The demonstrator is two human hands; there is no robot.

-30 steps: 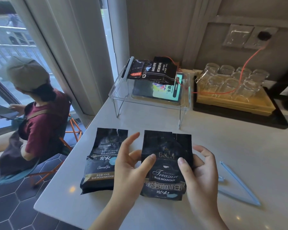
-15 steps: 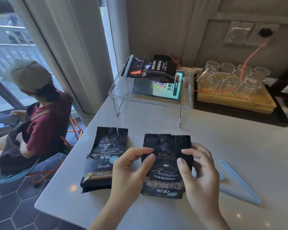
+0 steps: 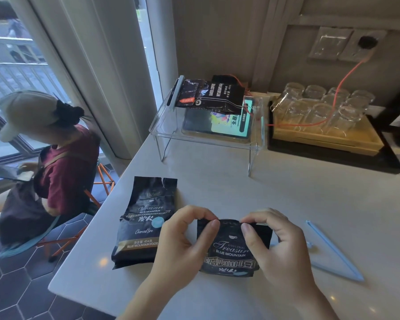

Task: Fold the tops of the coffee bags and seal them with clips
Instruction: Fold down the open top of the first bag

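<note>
1. A glossy black coffee bag (image 3: 231, 250) is seen lying low in mid-frame on the pale worktop (image 3: 310, 204), its top folded down.
2. The fold is pinched by the left hand (image 3: 183, 245) and right hand (image 3: 277, 248).
3. A second, crinkled bag (image 3: 146, 220) lies unfolded to its left.
4. A thin blue clip (image 3: 333, 250) lies at right.

Folded top edge of the coffee bag (image 3: 231, 250) behind the fingers (image 3: 214, 227) of both hands.

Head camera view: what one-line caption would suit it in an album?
Both hands pinch down a coffee bag's top; blue clip waits beside.
</note>
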